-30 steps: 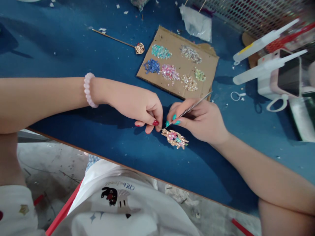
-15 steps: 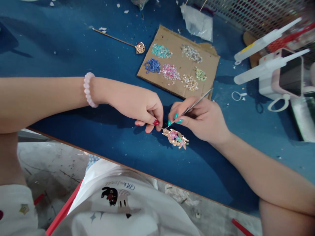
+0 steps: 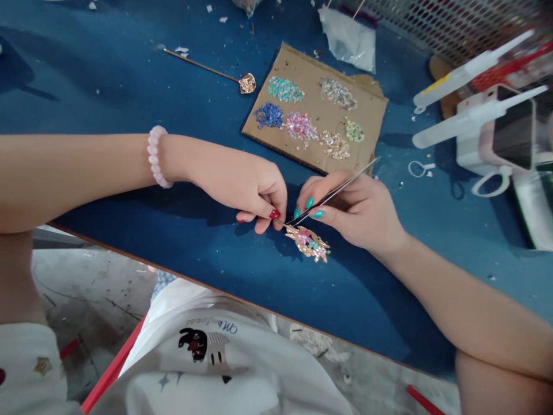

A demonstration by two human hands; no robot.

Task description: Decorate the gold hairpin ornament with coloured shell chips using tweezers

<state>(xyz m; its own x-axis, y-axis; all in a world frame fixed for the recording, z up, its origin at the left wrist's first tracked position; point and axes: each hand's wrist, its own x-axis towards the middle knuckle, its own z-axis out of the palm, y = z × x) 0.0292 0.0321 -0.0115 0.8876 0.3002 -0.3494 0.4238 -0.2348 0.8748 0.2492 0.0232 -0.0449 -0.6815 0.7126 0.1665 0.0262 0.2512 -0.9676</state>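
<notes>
My left hand point(image 3: 242, 181), with red nails and a pink bead bracelet point(image 3: 158, 157) at the wrist, pinches the thin stem of a gold hair ornament point(image 3: 309, 243). The ornament carries pink and turquoise flower-like stones. From the right, my right hand point(image 3: 354, 207), with turquoise nails, holds metal tweezers point(image 3: 345, 184) whose tips are at the ornament's stem end. Whether the tips grip anything is too small to tell. Behind the hands lies a cardboard piece point(image 3: 276, 135) with several piles of small stones, among them blue point(image 3: 269, 115), pink point(image 3: 301, 125) and turquoise point(image 3: 286, 89).
A gold hairpin point(image 3: 207, 69) lies at the back left of the blue table point(image 3: 108, 104). A plastic bag point(image 3: 349, 41) is behind the cardboard. At the right are two white-tipped applicator bottles point(image 3: 458, 128), a phone-like device point(image 3: 512, 135) and a grey mesh basket point(image 3: 415, 23).
The tweezers' two arms now show apart, and their tips have shifted slightly left at the ornament's stem. My left hand keeps its pinch in about the same place.
</notes>
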